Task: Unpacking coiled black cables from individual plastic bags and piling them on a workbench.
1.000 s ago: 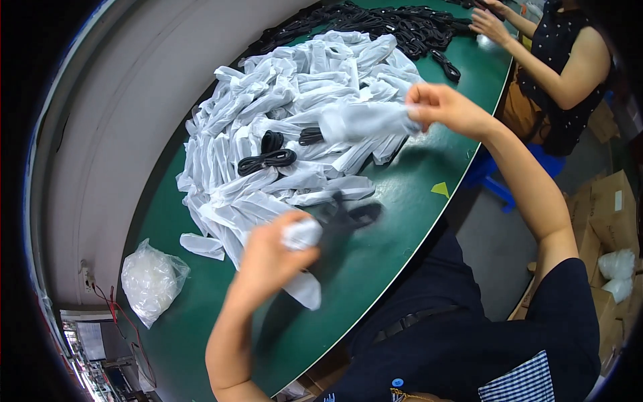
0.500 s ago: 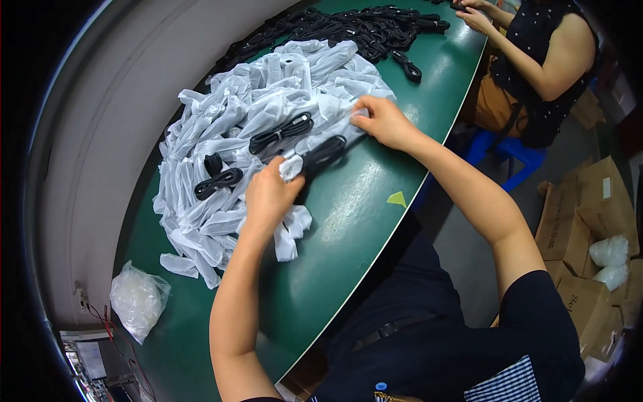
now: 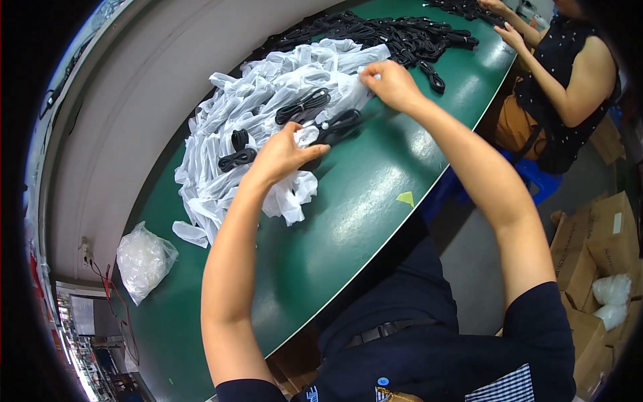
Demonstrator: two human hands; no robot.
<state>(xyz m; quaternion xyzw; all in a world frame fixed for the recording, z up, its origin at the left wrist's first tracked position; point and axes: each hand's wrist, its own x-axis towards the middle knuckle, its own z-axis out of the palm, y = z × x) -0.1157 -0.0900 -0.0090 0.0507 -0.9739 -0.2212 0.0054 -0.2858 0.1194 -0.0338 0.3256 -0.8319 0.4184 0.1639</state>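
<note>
My left hand (image 3: 284, 157) is closed round a crumpled white bit of wrapping and the near end of a coiled black cable (image 3: 340, 125), which looks blurred. Its thumb points toward the right. Farther off, my right hand (image 3: 395, 86) pinches the edge of a thin white bag (image 3: 358, 87) between thumb and fingertips. Both hands work over a large heap of white bags (image 3: 221, 144). On the heap lie a tied black cable (image 3: 303, 106) and a smaller coiled cable (image 3: 237, 159). What sits inside my left palm is hidden.
Many black cables (image 3: 402, 33) are piled along the far side of the green table (image 3: 348, 248). A clear plastic bag (image 3: 144, 264) stands at left. A co-worker (image 3: 569, 87) sits at the far right, handling cables. Cardboard boxes (image 3: 606, 228) are on the floor at right.
The whole view has shifted, so the table and heap sit higher and farther right. My right hand has moved slightly away from me; the left stays by the same coiled cable.
</note>
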